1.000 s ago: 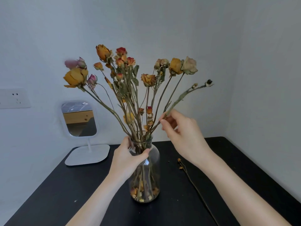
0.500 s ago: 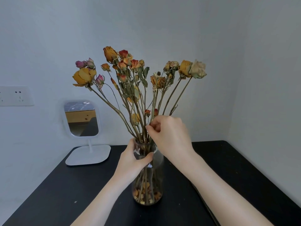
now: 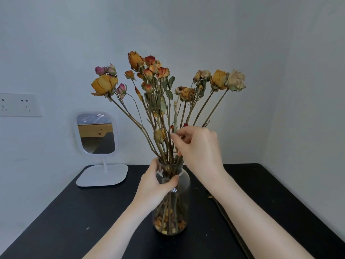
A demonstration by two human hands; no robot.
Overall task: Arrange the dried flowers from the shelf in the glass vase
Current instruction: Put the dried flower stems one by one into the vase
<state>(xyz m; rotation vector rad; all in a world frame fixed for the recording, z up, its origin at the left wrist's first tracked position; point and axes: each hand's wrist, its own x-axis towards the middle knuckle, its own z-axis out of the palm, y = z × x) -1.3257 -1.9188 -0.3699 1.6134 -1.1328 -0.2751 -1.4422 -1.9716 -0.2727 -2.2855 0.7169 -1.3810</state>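
A clear glass vase stands on the black table, with loose dried petals at its bottom. Several dried roses in yellow, orange, red and pink fan out of its mouth. My left hand grips the vase neck from the left. Just above the rim, my right hand pinches a thin greenish stem among the other stems; the stem stands nearly upright.
A small white mirror on a stand sits at the table's back left. A wall socket plate is on the left wall. A loose dried stem lies on the table under my right forearm. Walls close in behind and on the right.
My right hand brought the bare stem from out at the right into the bunch and lowered it toward the vase mouth. The left hand stayed on the neck.
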